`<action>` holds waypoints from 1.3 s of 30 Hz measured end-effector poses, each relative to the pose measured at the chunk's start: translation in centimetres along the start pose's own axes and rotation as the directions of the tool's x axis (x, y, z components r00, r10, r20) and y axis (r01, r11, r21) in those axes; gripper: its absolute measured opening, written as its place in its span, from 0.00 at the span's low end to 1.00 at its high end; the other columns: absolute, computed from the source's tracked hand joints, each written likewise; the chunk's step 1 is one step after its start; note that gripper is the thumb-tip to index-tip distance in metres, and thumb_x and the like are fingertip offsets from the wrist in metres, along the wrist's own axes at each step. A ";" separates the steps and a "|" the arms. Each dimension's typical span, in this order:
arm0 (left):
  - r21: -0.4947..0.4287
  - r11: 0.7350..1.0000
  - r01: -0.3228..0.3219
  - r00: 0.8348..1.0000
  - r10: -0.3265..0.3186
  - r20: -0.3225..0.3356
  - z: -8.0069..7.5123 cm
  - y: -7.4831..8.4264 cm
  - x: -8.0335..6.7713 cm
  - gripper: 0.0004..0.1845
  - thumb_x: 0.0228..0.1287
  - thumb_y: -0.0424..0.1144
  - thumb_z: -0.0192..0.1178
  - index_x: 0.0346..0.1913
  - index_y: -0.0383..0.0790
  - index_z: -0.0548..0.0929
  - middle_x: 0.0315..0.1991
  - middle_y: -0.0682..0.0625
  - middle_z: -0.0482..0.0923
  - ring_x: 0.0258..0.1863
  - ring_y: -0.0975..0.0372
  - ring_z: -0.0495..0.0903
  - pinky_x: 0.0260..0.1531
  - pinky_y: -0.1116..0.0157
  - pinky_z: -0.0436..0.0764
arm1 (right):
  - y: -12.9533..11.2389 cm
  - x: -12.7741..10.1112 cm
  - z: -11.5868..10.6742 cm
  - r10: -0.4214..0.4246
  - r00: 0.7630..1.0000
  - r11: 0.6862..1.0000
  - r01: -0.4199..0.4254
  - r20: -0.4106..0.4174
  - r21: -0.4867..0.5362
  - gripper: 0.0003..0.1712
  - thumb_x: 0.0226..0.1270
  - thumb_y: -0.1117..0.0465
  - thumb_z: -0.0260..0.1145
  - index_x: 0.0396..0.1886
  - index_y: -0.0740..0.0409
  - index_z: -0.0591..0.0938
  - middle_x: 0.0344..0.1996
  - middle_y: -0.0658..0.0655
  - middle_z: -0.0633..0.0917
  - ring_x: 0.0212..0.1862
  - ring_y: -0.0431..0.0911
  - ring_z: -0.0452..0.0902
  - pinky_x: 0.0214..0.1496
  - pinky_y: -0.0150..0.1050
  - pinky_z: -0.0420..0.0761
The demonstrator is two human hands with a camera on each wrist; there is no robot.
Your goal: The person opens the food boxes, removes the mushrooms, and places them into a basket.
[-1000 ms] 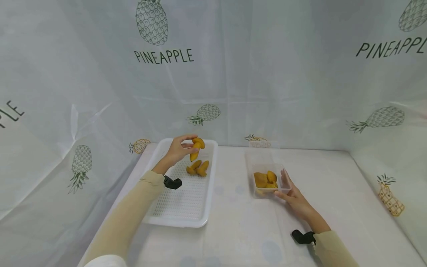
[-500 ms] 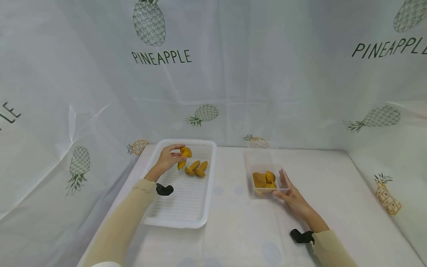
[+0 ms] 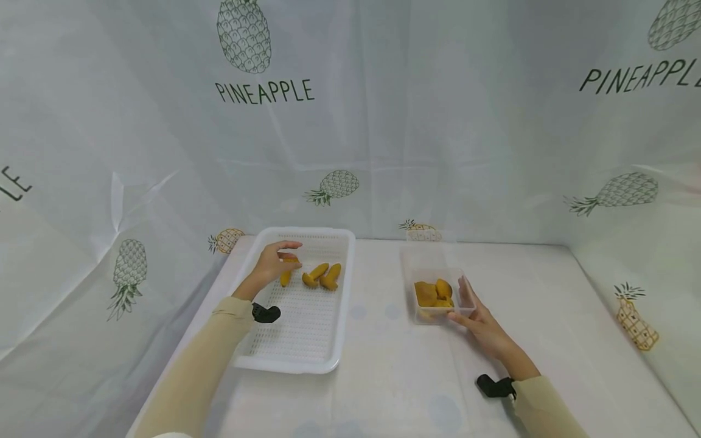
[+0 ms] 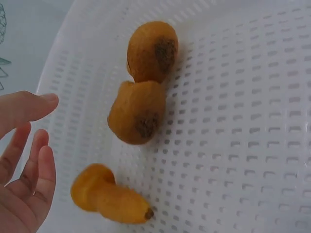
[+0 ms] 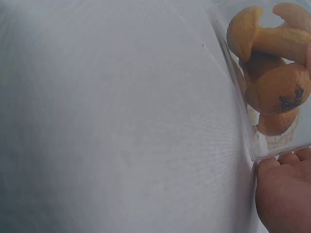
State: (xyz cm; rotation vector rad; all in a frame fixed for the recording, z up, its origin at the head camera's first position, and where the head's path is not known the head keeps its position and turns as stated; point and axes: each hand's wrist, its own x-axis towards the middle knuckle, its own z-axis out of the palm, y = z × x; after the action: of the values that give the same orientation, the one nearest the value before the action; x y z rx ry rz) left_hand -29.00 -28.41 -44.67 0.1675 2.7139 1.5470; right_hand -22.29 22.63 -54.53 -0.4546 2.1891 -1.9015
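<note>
While your left hand (image 3: 272,263) hovers with loose, straight fingers over the far end of the white perforated tray (image 3: 306,340), holding nothing, an orange piece (image 4: 109,200) lies free just beside it, near two others (image 3: 323,275). Your right hand (image 3: 482,325) braces the clear container (image 3: 464,291) of orange pieces, thumb pressed to its near corner so it stays put.
</note>
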 end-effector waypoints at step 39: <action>-0.179 0.946 -0.268 0.795 0.323 0.514 17.0 13.5 3.2 0.27 0.61 0.33 0.71 0.63 0.36 0.78 0.62 0.45 0.76 0.57 0.57 0.78 0.58 0.65 0.77 | 0.5 0.1 -0.1 -0.004 1.000 1.000 0.003 -0.019 -0.003 0.56 0.73 0.66 0.63 0.81 0.44 0.33 0.79 0.59 0.32 0.77 0.57 0.18 0.70 0.70 0.30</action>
State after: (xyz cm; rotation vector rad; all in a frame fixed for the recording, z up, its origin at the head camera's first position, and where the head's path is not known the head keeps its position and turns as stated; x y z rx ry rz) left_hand -29.92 -6.68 -41.69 0.9192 2.2291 1.4060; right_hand -22.48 22.74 -54.99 -0.4431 2.2047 -1.9123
